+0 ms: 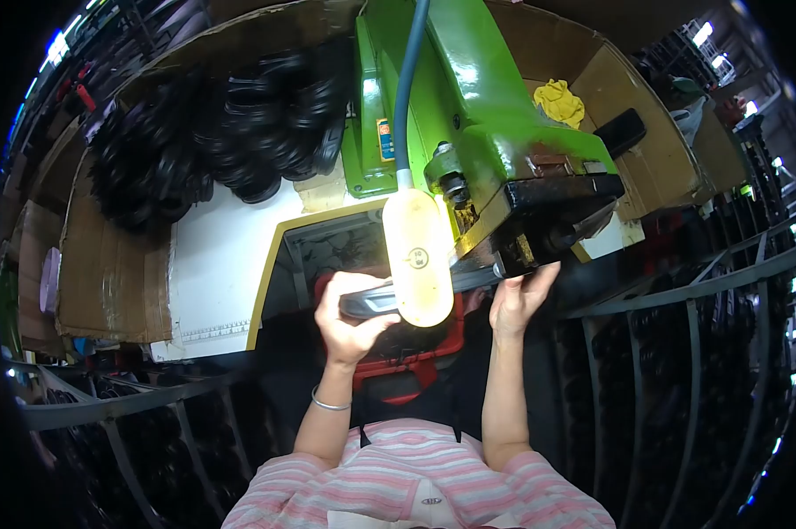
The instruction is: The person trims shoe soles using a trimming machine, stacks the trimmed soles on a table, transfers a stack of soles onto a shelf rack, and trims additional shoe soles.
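A dark shoe-like piece (369,301) lies crosswise under the lamp head, at the working end of a green machine (486,88). My left hand (349,322) has its fingers and thumb wrapped round the left end of this piece. At the other end, my right hand (519,304) reaches up to the piece just below the machine's black head (556,207); its fingers are bent, and their tips are partly hidden there. The yellow-white lamp head (418,256) covers the middle of the piece.
Several black shoe parts (265,123) are heaped at the left on a white table (217,264), beside cardboard (115,264). A yellow cloth (558,103) lies in a box (653,132) behind the machine. Metal rails (693,295) stand on both sides.
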{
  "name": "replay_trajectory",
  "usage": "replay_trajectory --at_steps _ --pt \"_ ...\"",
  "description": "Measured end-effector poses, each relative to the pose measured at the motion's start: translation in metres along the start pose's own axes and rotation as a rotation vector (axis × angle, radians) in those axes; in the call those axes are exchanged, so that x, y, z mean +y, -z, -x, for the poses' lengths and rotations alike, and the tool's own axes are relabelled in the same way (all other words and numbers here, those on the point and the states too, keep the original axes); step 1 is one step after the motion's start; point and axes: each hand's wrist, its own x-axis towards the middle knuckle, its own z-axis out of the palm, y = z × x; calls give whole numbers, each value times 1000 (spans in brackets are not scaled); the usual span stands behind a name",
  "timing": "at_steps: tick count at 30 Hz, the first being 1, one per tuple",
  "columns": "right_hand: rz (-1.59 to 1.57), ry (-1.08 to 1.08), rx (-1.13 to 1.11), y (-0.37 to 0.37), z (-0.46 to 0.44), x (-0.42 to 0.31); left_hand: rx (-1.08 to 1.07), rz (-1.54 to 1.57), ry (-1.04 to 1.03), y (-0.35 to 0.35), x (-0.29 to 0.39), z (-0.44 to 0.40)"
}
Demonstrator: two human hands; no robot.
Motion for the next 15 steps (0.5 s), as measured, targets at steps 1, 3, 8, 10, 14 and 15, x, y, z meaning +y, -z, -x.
replay_trajectory --at_steps 1,3,8,10,14,15 --pt "21 3 -27 0 2 5 28 54 -21 6 0 0" --pt "47 -17 -32 -5 13 15 29 96 -10 17 4 0" --pt "-97 -26 -131 -43 34 15 50 50 30 69 -14 11" --pt "-38 -15 -69 -58 43 15 62 57 154 83 -17 15" --pt "503 333 -136 -49 56 30 -243 -525 206 86 -29 10" --pt "648 418 -164 -53 55 21 -314 -655 27 67 -25 2"
